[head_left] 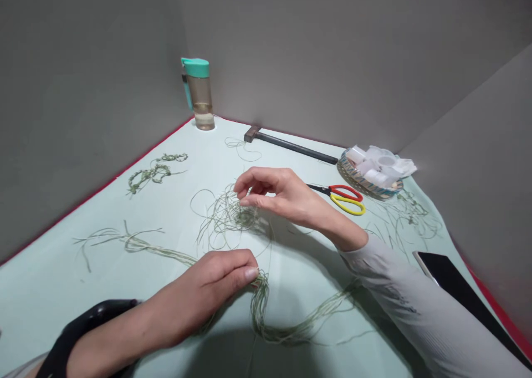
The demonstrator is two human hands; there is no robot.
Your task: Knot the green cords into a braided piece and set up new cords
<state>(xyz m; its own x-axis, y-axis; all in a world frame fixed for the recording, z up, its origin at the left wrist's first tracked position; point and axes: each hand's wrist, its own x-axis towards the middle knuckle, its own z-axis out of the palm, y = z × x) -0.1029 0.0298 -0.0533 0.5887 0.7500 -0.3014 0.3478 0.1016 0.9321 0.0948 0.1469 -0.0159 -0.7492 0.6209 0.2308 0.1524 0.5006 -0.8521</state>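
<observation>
My left hand [230, 278] is closed around a bundle of thin green cords [286, 333] near the front of the table. From under it, one length of the bundle reaches left to loose ends, and the other curves down and right beneath my right forearm. My right hand [276, 195] hovers just beyond, its fingers curled and the thumb and fingertips close together; whatever is between them is too thin to make out. Below and behind those fingertips lies a tangled heap of pale green cord [220, 217]. A fine strand rises from near my left hand toward my right.
Scissors [347, 198] with red and yellow handles lie right of my right hand. Behind are a hammer-like tool [291, 145], a lidded bottle [201, 98] and a basket [369, 187] of white rolls. Knotted cord pieces [149, 175] lie left; a dark phone-like slab [453, 278] lies right.
</observation>
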